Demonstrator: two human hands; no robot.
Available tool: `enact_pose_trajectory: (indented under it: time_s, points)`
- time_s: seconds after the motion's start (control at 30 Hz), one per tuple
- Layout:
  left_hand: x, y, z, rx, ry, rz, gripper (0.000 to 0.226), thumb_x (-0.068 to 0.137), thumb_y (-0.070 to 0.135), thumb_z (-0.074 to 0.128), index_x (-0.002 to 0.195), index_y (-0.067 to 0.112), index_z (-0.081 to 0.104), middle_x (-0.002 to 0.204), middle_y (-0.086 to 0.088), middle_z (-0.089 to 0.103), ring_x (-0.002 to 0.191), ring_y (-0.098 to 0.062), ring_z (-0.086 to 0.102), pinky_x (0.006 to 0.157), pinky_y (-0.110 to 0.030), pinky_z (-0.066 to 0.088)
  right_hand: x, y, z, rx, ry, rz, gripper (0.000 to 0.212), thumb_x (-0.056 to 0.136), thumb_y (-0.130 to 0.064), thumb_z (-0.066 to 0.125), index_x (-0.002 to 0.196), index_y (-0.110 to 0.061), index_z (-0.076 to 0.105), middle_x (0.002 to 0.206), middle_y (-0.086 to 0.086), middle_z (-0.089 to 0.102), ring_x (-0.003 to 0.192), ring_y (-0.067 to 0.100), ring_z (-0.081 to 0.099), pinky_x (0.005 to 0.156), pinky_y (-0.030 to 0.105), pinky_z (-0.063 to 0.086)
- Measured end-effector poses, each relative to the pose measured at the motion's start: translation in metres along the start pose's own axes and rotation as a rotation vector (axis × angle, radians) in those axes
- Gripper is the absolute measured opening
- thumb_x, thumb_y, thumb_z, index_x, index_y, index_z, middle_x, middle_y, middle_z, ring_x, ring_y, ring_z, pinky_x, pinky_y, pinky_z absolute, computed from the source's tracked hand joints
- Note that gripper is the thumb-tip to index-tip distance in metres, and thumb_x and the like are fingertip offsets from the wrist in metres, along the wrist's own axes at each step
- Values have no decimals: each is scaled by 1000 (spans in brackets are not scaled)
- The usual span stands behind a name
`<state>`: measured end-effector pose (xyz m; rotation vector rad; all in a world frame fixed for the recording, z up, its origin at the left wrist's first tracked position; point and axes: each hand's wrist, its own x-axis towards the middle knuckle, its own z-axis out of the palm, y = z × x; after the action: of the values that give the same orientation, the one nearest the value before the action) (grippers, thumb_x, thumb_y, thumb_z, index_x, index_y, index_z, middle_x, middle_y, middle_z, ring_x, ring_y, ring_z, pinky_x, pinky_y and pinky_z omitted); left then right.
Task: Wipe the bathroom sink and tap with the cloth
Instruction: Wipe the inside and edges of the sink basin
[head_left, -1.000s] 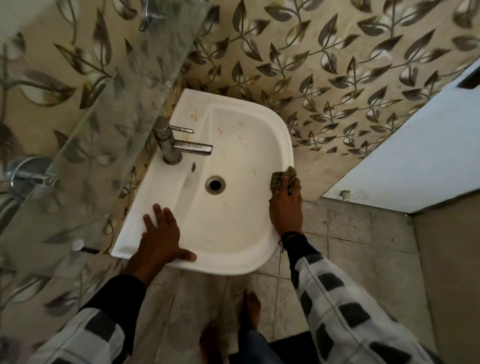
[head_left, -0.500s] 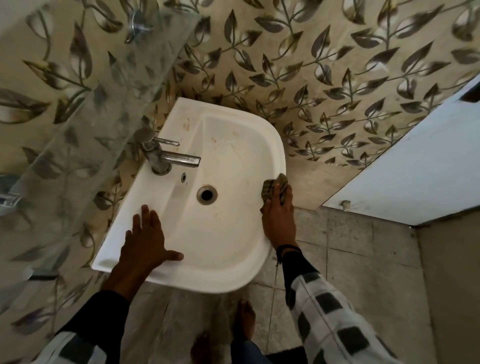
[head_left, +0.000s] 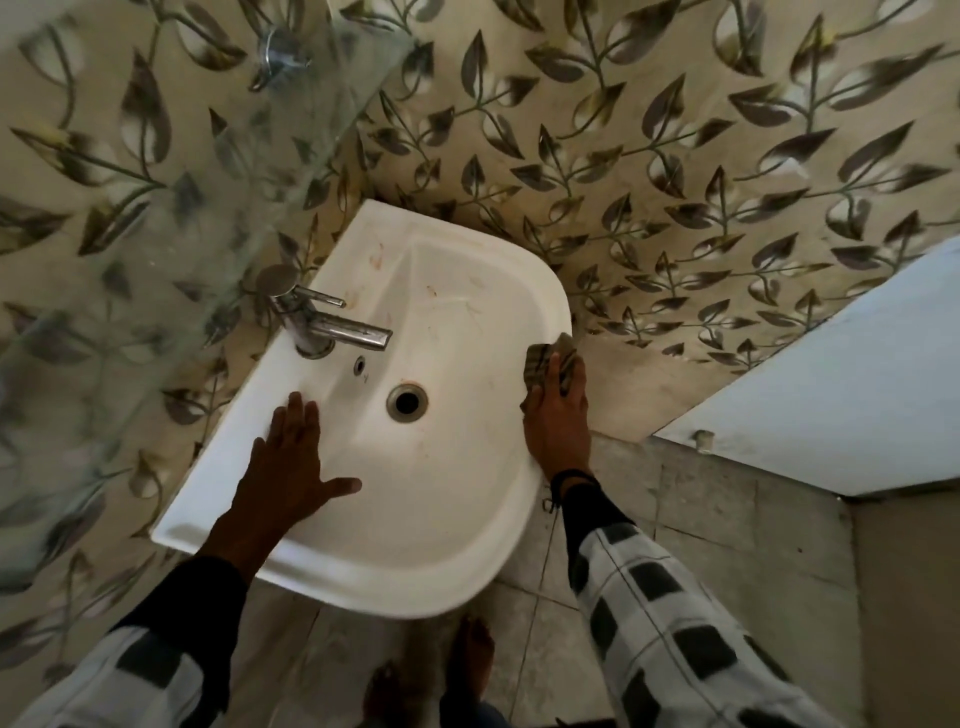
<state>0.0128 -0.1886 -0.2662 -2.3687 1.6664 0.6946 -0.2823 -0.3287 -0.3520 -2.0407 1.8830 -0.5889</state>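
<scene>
From the head view, looking down over the person's arms, the white sink stood in the corner against leaf-patterned wall tiles, with a glass shelf blurred over its left side. The cloth, a dark striped rag, lay bunched on the sink's right rim, and the right hand pressed it there with fingers laid flat over it, not curled round it as far as I could see. The left hand rested flat and spread on the left rim, holding nothing and bracing the body. I judged the job to be at an early stage. Rust-coloured smears showed on the back ledge and upper basin, a brownish ring sat round the drain, and the chrome tap looked untouched, well apart from the cloth. The rim on the right seemed the part in hand; the bowl, ledge and tap were left to do. No brand or label could be read, and a tiny mark beside the overflow hole was too small to make out.
</scene>
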Motion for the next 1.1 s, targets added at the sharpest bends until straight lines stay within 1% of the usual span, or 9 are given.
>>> enact_pose_trajectory:
  time_s: [0.13, 0.33, 0.43, 0.5, 0.57, 0.67, 0.8, 0.97, 1.1]
  points:
    - [7, 15, 2, 17, 44, 41, 116, 78, 69, 55, 151, 11, -13, 157, -9, -25, 147, -29, -14, 117, -53, 8, 19, 4, -4, -30, -26, -51, 64, 100, -24, 44, 154, -7, 15, 156, 32, 15, 139, 47, 29, 113, 51, 33]
    - [22, 15, -3, 19, 60, 27, 111, 81, 65, 55, 152, 10, -10, 158, -10, -22, 147, -29, -13, 117, -53, 8, 42, -2, 0, -62, -16, -35, 62, 96, -20, 39, 153, -1, 21, 153, 35, 19, 141, 48, 24, 117, 53, 24]
    - [29, 19, -4, 34, 83, 59, 107, 84, 63, 54, 152, 10, -10, 158, -9, -22, 147, -29, -13, 117, -53, 9, 27, 0, -1, -117, 7, -84, 62, 96, -24, 27, 151, 2, 23, 152, 35, 22, 141, 46, 26, 118, 51, 23]
    - [34, 24, -3, 47, 101, 73, 106, 85, 63, 52, 152, 11, -11, 158, -9, -23, 147, -29, -13, 117, -52, 8, 27, 1, -3, -149, -10, -115, 62, 95, -24, 26, 150, 4, 25, 152, 35, 24, 142, 45, 26, 117, 51, 24]
    - [37, 28, -5, 41, 106, 71, 106, 85, 63, 52, 152, 11, -12, 158, -8, -23, 147, -29, -13, 117, -52, 8, 42, 1, -3, -143, -2, -115, 60, 96, -23, 31, 151, 3, 25, 153, 34, 23, 142, 45, 25, 117, 52, 24]
    - [42, 28, -7, 59, 105, 64, 105, 85, 63, 51, 151, 11, -13, 157, -8, -24, 147, -28, -14, 117, -52, 8, 65, -1, 0, -148, -28, -67, 62, 96, -27, 22, 151, 1, 23, 156, 32, 17, 146, 43, 18, 118, 53, 20]
    - [50, 26, -8, 74, 94, 83, 106, 85, 63, 52, 151, 10, -11, 158, -11, -21, 147, -29, -11, 117, -53, 9, 44, -1, 2, -156, -8, -62, 59, 98, -22, 33, 151, 3, 25, 155, 34, 16, 145, 44, 19, 119, 53, 21]
    - [57, 24, -7, 81, 85, 92, 105, 86, 62, 51, 151, 9, -11, 158, -12, -20, 147, -29, -12, 117, -51, 8, 46, 1, -2, -165, -25, -62, 60, 97, -26, 30, 152, 0, 24, 155, 32, 18, 145, 43, 21, 119, 50, 23]
    - [60, 25, -2, 93, 135, 144, 104, 86, 60, 53, 152, 10, -10, 159, -11, -18, 148, -29, -10, 118, -51, 8, 54, -4, 0, -139, -17, -28, 60, 98, -19, 44, 151, 2, 25, 155, 34, 16, 143, 46, 22, 119, 52, 21]
